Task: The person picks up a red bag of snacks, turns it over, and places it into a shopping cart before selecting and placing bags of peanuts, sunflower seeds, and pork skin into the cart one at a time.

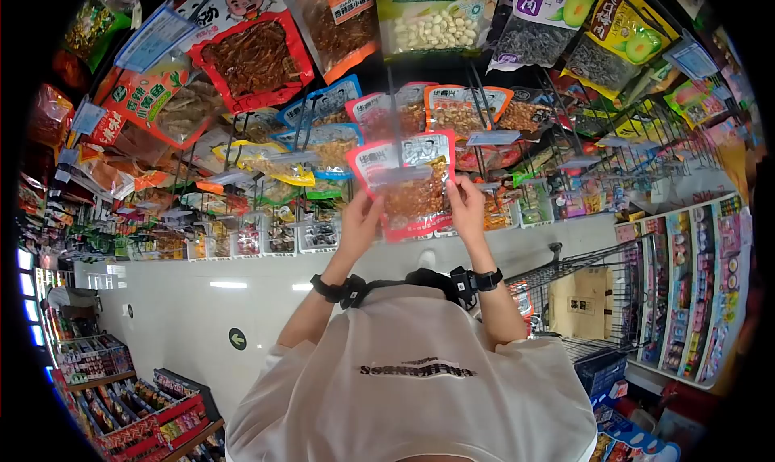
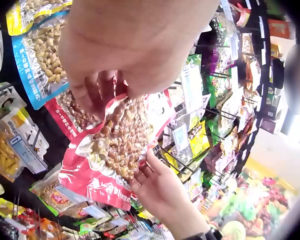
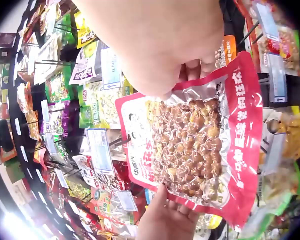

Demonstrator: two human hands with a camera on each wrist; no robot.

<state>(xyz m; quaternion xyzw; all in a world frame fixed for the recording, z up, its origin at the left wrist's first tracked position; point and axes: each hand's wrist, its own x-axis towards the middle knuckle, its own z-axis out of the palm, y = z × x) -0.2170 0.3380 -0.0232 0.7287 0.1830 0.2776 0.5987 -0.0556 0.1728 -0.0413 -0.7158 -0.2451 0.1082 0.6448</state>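
Observation:
A red-edged plastic snack bag [image 1: 412, 189], its clear window packed with brown nut-like pieces, is held upright before the shelf. My left hand [image 1: 362, 221] grips its left edge, thumb on the near face. On the opposite edge, my right hand [image 1: 467, 209] pinches the bag with the thumb in front and fingers behind. In the right wrist view the bag [image 3: 187, 145] shows its full window and white print, with the left hand [image 3: 167, 220] at its lower edge. Behind it hangs another red-edged bag [image 1: 410, 107] on the rack.
Racks of hanging snack bags fill the front, including blue-edged bags [image 1: 335, 151] and an orange-edged one [image 1: 458, 111]. Price tags [image 1: 494, 137] stick out on the hooks. A shopping cart [image 1: 622, 276] holding a cardboard box [image 1: 583, 301] stands at the right. Tiled floor [image 1: 186, 309] lies left.

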